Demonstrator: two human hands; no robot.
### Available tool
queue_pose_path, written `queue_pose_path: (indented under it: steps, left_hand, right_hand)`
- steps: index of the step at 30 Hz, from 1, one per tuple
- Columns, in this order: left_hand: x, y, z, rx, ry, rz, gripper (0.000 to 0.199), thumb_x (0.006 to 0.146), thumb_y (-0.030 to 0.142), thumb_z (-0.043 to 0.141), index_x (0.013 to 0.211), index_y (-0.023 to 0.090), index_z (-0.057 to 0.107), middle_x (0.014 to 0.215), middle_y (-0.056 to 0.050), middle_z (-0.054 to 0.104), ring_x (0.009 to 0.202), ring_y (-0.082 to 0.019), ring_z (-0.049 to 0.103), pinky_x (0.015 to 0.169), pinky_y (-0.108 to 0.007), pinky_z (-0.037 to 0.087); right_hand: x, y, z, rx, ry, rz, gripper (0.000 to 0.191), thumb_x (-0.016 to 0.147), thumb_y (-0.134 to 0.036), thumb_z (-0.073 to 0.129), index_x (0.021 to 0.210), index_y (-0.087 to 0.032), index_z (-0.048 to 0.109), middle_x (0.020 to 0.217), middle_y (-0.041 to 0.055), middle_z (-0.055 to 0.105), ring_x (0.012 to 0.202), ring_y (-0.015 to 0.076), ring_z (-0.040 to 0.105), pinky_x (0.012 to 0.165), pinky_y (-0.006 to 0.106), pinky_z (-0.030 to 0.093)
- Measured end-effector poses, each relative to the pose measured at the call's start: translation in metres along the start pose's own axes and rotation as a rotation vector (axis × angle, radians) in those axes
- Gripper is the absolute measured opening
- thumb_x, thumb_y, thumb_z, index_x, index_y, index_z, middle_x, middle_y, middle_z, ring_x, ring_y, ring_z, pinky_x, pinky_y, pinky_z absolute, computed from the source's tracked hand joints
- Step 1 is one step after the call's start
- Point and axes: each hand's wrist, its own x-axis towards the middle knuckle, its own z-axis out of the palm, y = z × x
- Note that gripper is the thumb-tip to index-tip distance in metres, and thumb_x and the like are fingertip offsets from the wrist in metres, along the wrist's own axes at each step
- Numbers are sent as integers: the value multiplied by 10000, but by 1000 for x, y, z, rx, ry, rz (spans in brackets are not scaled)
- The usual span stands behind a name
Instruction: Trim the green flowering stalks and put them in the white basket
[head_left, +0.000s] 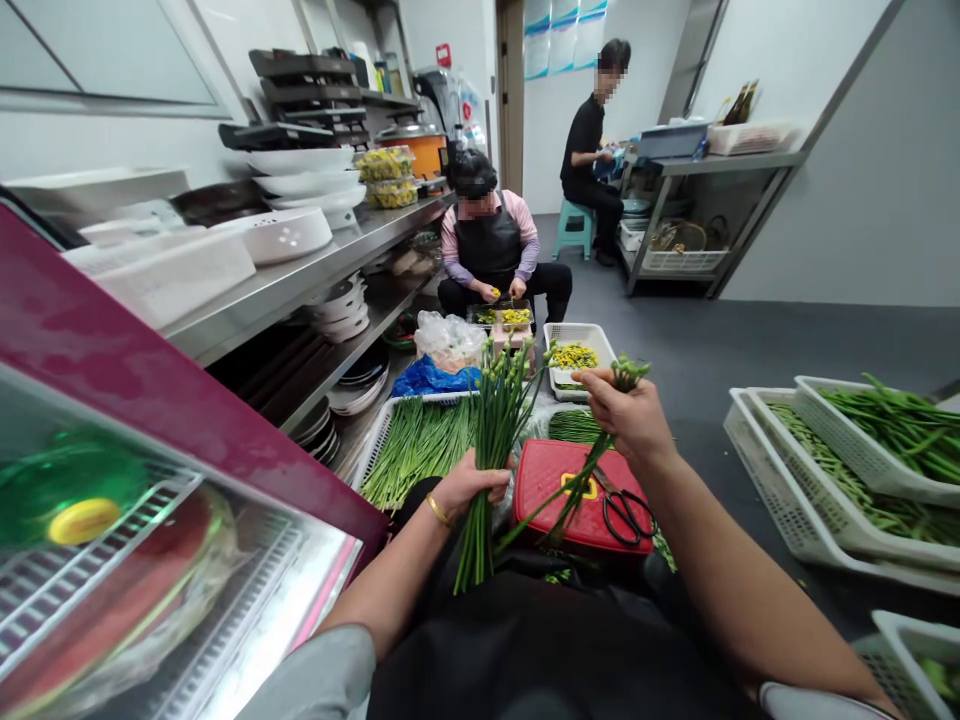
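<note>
My left hand is closed around a thick upright bunch of flowering chives, their buds at the top and cut stems hanging below. To the right, my raised right hand grips a smaller bunch of flowering chives. Buds poke out above that fist, and the stems slant down to the left. Under the right hand is a red plastic box with black-handled scissors lying on its lid. Beyond my left hand, a white basket holds many long green stalks.
A co-worker sits ahead, handling yellow flowers over trays; another person sits farther back. Steel shelving with dishes runs along the left, beside a glass-fronted cooler. White baskets of green vegetables stand on the right floor.
</note>
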Motion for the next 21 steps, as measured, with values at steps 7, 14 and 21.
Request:
queue_pose_path:
  steps: [7,14,21]
  left_hand:
    - [1,-4,6,48,-9,-30,463,576,421,821,797,123,543,468,63,482,371,-60,408,400,-205,310]
    - [-1,-9,2,-41,-93,-16,552,628,418,791,1015,103,554,443,72,478,360,-68,395,402,-200,314]
    - [-2,-5,4,-30,9,-6,659,610,401,792,1124,62,560,447,79,470,358,-59,382,399,-203,319]
  right_hand:
    - [8,14,14,-85,85,-91,373,549,-435,807,741,-156,650,426,-94,344,389,39,254,375,216,180]
    - [4,17,11,-40,79,-78,383,520,-420,823,650,-172,561,465,-89,381,396,32,267,376,210,182]
    - [1,15,1,74,127,-13,459,462,-424,856,612,-179,499,439,-105,355,365,18,238,357,211,121]
